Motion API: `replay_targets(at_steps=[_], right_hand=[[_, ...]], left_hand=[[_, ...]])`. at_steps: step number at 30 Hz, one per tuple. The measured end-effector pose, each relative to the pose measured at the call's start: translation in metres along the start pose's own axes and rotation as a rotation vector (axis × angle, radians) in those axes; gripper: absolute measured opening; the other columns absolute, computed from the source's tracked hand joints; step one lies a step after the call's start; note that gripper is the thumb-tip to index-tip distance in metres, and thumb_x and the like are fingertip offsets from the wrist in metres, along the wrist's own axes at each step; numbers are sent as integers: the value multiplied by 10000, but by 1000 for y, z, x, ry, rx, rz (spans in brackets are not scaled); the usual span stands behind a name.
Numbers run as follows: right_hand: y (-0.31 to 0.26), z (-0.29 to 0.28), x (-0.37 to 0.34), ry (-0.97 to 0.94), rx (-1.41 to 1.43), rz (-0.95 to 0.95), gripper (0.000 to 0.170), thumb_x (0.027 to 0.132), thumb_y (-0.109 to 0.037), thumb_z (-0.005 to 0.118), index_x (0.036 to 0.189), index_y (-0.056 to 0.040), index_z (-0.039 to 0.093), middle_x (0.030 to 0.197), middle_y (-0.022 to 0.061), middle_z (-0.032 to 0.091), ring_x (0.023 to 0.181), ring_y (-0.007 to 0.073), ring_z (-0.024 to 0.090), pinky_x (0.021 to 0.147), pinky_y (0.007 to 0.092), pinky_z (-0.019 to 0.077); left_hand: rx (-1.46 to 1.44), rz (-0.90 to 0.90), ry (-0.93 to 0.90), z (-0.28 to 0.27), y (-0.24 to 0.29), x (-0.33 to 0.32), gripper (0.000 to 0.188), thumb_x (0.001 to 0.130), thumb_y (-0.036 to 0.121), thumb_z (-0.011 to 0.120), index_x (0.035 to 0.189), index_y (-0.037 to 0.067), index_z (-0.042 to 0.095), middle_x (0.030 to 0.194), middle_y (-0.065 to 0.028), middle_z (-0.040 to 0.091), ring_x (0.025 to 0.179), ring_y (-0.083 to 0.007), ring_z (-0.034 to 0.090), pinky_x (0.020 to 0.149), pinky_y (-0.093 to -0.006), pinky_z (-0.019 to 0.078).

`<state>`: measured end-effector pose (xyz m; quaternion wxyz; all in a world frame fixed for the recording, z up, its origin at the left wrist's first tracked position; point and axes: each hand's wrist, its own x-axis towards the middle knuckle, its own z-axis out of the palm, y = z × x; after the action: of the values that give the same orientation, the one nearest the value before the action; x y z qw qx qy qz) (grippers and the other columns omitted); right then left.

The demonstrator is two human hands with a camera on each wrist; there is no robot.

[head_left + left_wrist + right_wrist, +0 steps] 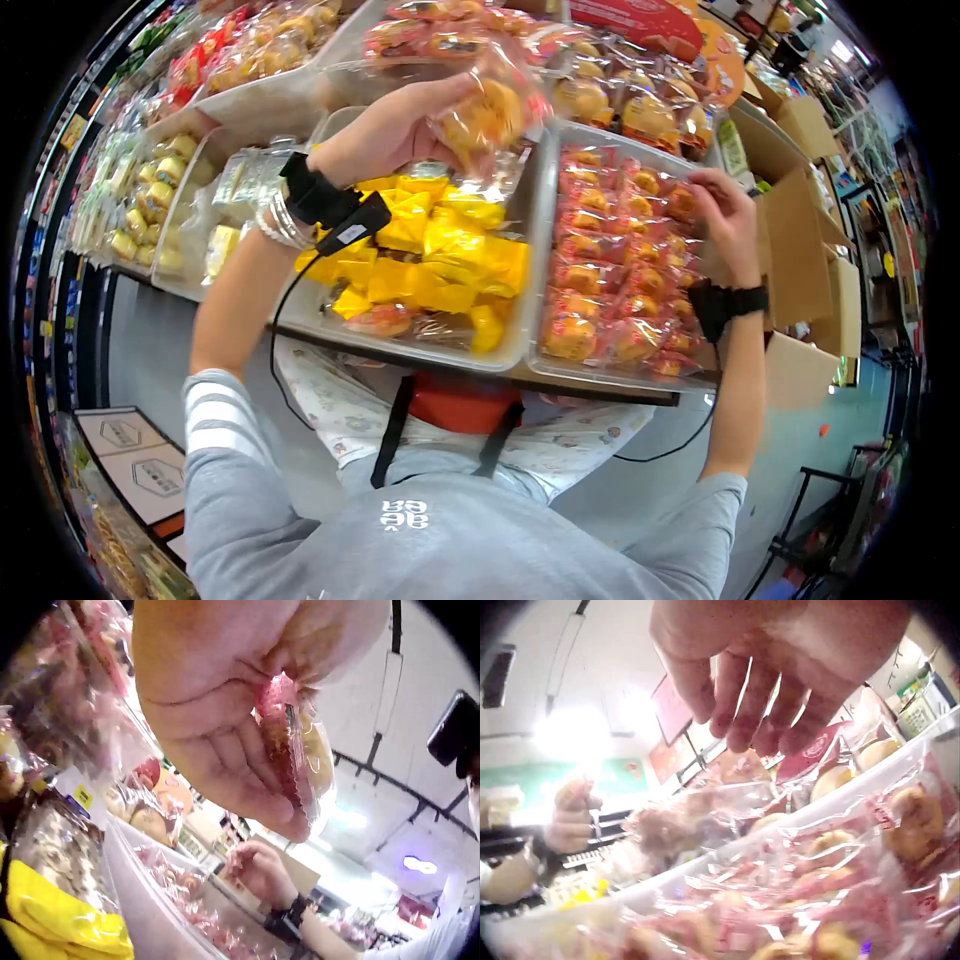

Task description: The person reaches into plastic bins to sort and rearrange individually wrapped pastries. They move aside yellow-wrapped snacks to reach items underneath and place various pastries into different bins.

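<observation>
My left hand (405, 125) grips a clear-wrapped round pastry (488, 115) with pink print, raised above a bin of yellow packets (430, 235). In the left wrist view the pastry (311, 754) sits between thumb and curled fingers. Over the right edge of the neighbouring plastic bin (537, 320), my right hand (732, 222) hovers with loosely bent fingers. That bin holds rows of similar wrapped pastries (640, 285). From the right wrist, the right hand (772, 667) shows nothing between its fingers, with wrapped pastries (832, 855) below it.
More wrapped pastries (650, 110) lie behind the bins under a red and orange sign (640, 25). Bins of other snacks (150, 200) stand to the left. Open cardboard boxes (800, 230) are close on the right. Cables hang from both wrists.
</observation>
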<state>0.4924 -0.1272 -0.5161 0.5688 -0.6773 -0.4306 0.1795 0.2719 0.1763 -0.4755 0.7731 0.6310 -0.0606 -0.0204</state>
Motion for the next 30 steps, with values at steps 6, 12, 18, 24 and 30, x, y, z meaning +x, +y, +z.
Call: replay_targets(at_steps=[6, 12, 18, 24, 30], right_hand=[[-11, 11, -14, -296, 425, -189, 463, 885, -270, 633, 1252, -20, 503, 1119, 71, 617, 949, 135, 614, 741, 256, 512], [-8, -13, -8, 148, 353, -223, 401, 850, -40, 603, 1226, 14, 473, 1069, 107, 624, 929, 194, 630, 822, 376, 542], [-8, -43, -6, 281, 614, -49, 386, 836, 70, 463, 1221, 56, 449, 1164, 153, 552, 990, 295, 611, 853, 465, 548], [2, -59, -7, 300, 104, 78, 315, 839, -25, 538, 1145, 50, 535, 1014, 101, 627, 864, 176, 643, 704, 295, 548], [37, -68, -5, 247, -163, 230, 177, 793, -42, 598, 924, 59, 658, 832, 96, 667, 699, 149, 633, 624, 255, 516]], left_hand=[[670, -62, -21, 79, 16, 80, 458, 986, 416, 419, 1145, 11, 562, 922, -39, 641, 743, -101, 642, 678, -234, 534], [775, 475, 86, 102, -37, 195, 436, 971, 400, 471, 1176, 30, 573, 843, -28, 621, 721, -67, 595, 660, -226, 493], [614, 566, 56, 109, -61, 229, 330, 942, 281, 561, 1175, 47, 579, 833, -11, 619, 784, -71, 573, 728, -249, 482], [841, 254, -113, 83, -95, 233, 356, 799, 299, 729, 1001, 33, 604, 810, -78, 656, 770, -157, 625, 707, -301, 490], [996, 534, -152, 99, -115, 220, 476, 772, 227, 735, 1142, 15, 522, 986, -147, 626, 883, -242, 625, 766, -356, 504]])
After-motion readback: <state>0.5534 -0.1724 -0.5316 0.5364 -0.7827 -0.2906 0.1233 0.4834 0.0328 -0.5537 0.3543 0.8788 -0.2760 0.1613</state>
